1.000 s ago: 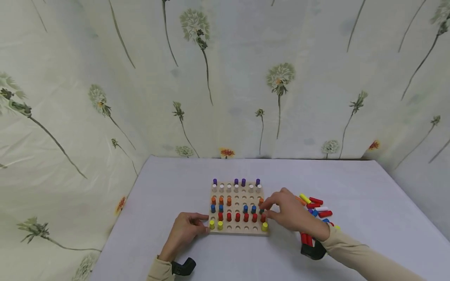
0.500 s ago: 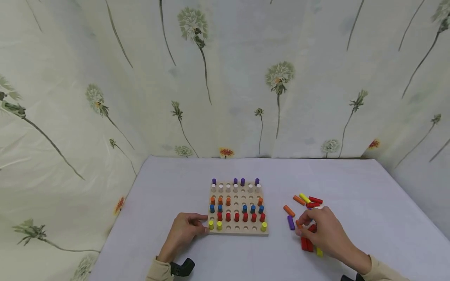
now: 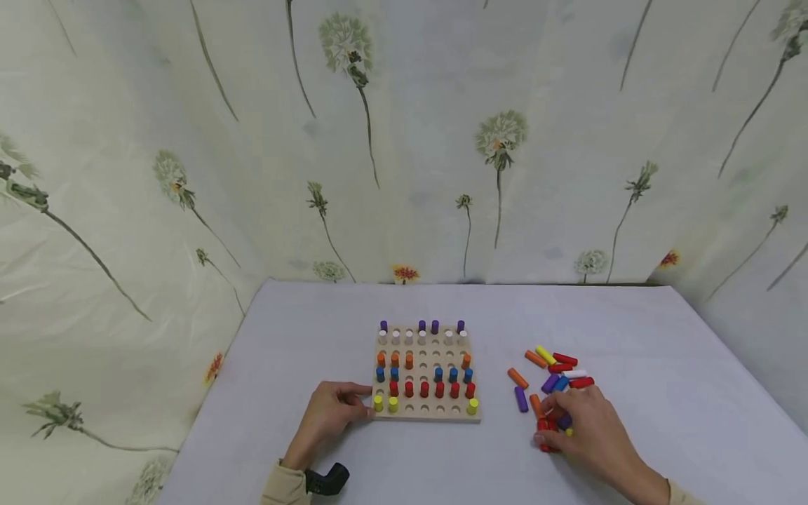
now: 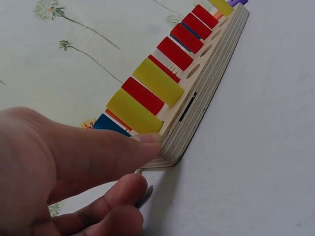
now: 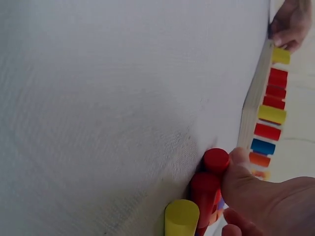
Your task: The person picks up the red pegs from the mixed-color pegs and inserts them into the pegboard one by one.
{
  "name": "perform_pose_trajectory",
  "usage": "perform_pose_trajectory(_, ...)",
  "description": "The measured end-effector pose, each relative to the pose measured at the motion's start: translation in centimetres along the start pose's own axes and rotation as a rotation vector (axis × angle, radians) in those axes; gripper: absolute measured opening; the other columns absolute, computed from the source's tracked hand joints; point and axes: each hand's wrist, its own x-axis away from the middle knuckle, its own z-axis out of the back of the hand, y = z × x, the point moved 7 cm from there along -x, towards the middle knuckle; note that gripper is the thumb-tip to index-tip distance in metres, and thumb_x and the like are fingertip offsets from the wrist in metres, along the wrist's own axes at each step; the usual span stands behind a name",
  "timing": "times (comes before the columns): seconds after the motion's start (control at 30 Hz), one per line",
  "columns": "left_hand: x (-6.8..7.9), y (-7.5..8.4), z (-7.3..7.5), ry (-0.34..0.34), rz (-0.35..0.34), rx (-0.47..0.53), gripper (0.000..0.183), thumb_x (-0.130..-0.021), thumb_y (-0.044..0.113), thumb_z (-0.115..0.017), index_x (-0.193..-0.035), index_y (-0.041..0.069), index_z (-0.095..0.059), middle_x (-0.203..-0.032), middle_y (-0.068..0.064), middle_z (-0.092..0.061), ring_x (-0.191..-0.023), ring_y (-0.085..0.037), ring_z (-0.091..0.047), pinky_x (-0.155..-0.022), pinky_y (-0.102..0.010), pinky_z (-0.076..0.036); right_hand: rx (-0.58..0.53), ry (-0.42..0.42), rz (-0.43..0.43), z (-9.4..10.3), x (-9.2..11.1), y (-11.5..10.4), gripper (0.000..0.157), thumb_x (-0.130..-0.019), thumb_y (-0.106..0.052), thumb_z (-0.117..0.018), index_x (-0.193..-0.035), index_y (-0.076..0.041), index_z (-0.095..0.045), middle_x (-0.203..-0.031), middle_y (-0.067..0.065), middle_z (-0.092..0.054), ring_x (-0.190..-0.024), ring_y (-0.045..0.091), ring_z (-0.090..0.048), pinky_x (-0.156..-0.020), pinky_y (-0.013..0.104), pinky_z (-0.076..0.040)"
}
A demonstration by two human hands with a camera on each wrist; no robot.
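Note:
A wooden pegboard [image 3: 435, 414] lies flat, with rows of purple, white, orange, blue, red and yellow pegs standing in its holes. My left hand [image 3: 331, 421] holds the board by its near left corner. In the left wrist view the thumb [image 4: 142, 145] lies against that corner beside a yellow peg [image 4: 135, 110], with the other fingers curled. To the right of the board, my right hand [image 3: 590, 428] is down at the loose pegs, thumb and index finger around a red peg [image 3: 542, 426]. The right wrist view shows the thumb [image 5: 241, 172] against the red peg's end [image 5: 216, 160].
Loose pegs lie around the right hand, among them an orange peg [image 3: 517, 379], a purple peg [image 3: 521, 400], a white peg [image 3: 574, 374] and a yellow peg [image 3: 546, 355]. The white table [image 3: 315, 315] meets a flower-patterned cloth [image 3: 429, 140] at its back edge.
My right hand has left the board's right edge, where a blue peg now stands plainly visible, and moved right to the loose pegs. The left hand keeps its place.

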Motion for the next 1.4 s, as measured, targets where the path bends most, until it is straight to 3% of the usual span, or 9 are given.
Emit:
perform_pose_trajectory(0.3, 0.1, 0.1, 0.0, 0.002, -0.017, 0.013, 0.035, -0.079, 0.007, -0.090, -0.113, 0.006, -0.082, -0.076, 0.000, -0.067, -0.071, -0.015, -0.053, -0.059, -0.027, -0.039, 0.051, -0.060, -0.034, -0.9, 0.8, -0.5, 0.035, -0.071, -0.046, -0.096, -0.096, -0.026, -0.083, -0.083, -0.008, -0.064, -0.090, 0.021, -0.047, -0.071, 0.036, -0.039)
perform_pose_trajectory(0.6, 0.1, 0.2, -0.1, 0.009, -0.029, 0.010, 0.035, -0.079, 0.007, -0.090, -0.112, 0.005, -0.083, -0.075, 0.000, -0.065, -0.069, -0.015, -0.052, -0.059, -0.027, -0.039, 0.062, -0.108, -0.012, -1.7, 1.1, -1.2, 0.030, -0.075, -0.047, -0.093, -0.091, -0.028, -0.076, -0.077, -0.009, -0.055, -0.091, 0.019, -0.049, -0.076, 0.037, -0.046)
perform_pose_trajectory(0.93, 0.1, 0.0, -0.1, 0.005, -0.013, 0.015, 0.035, -0.078, 0.008, -0.091, -0.113, 0.007, -0.083, -0.075, 0.000, -0.066, -0.069, -0.015, -0.052, -0.059, -0.027, -0.038, 0.070, -0.131, 0.026, -2.5, 1.8, -2.0, 0.029, -0.084, -0.036, -0.088, -0.101, -0.023, -0.069, -0.075, -0.013, -0.053, -0.089, 0.014, -0.043, -0.071, 0.027, -0.039)
perform_pose_trajectory(1.23, 0.0, 0.1, -0.1, 0.008, -0.040, 0.000, 0.035, -0.078, 0.008, -0.091, -0.112, 0.005, -0.083, -0.074, 0.001, -0.066, -0.068, -0.015, -0.053, -0.059, -0.027, -0.040, -0.057, -0.178, -0.011, -2.5, 1.4, -2.4, 0.024, -0.087, -0.022, -0.087, -0.101, -0.025, -0.068, -0.076, -0.012, -0.055, -0.086, 0.013, -0.047, -0.070, 0.021, -0.045)
perform_pose_trajectory(1.4, 0.0, 0.0, -0.1, 0.005, -0.027, 0.012, 0.035, -0.078, 0.009, -0.091, -0.112, 0.006, -0.083, -0.074, 0.001, -0.066, -0.069, -0.015, -0.053, -0.058, -0.027, -0.039, -0.110, -0.149, 0.018, -1.8, 1.0, -2.9, 0.020, -0.090, -0.015, -0.084, -0.103, -0.027, -0.077, -0.077, -0.018, -0.060, -0.087, 0.013, -0.047, -0.068, 0.020, -0.045)
